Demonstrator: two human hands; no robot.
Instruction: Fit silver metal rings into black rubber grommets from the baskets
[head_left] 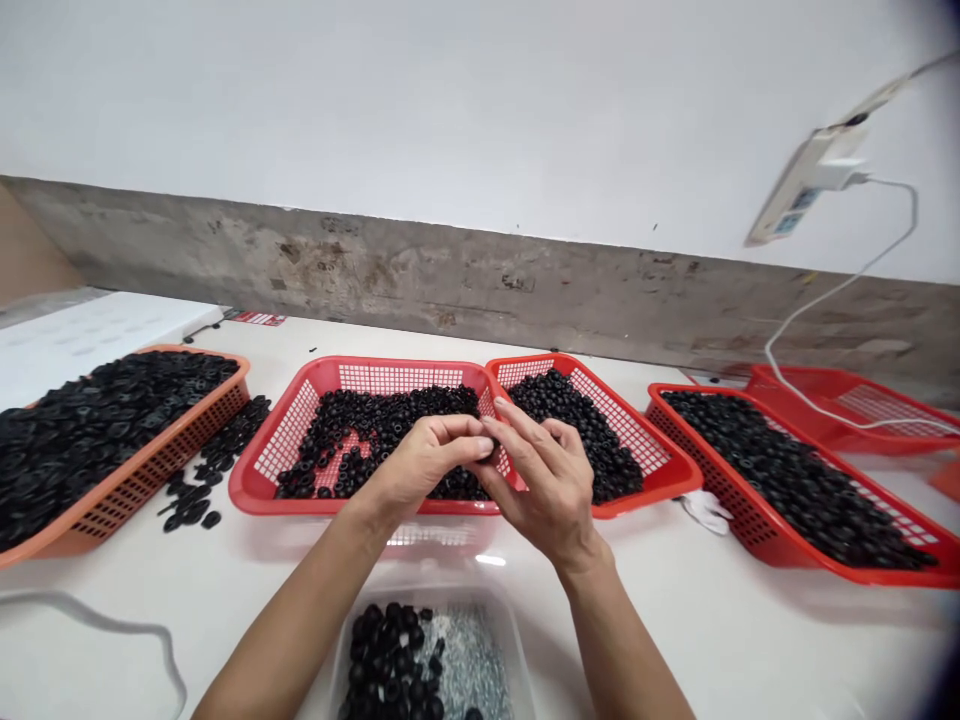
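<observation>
My left hand (427, 460) and my right hand (544, 480) meet over the front rim of the middle red basket (255, 490). Between their fingertips is a small round black part (491, 448), gripped from both sides and partly covered by the fingers. Small black ring-like parts (375, 412) lie in that basket. Black round parts (555, 405) fill much of the red basket (679, 470) just right of it. Below my wrists, a clear plastic box (521, 660) contains black knob-like parts (386, 660) and many small silvery pieces (469, 660).
An orange basket (82, 515) heaped with flat black parts stands left, with loose black parts (191, 500) beside it. Another filled red basket (757, 530) is at right, near a white cloth (706, 510). A white cable (810, 300) hangs from a power strip (795, 185) over further red baskets (847, 400).
</observation>
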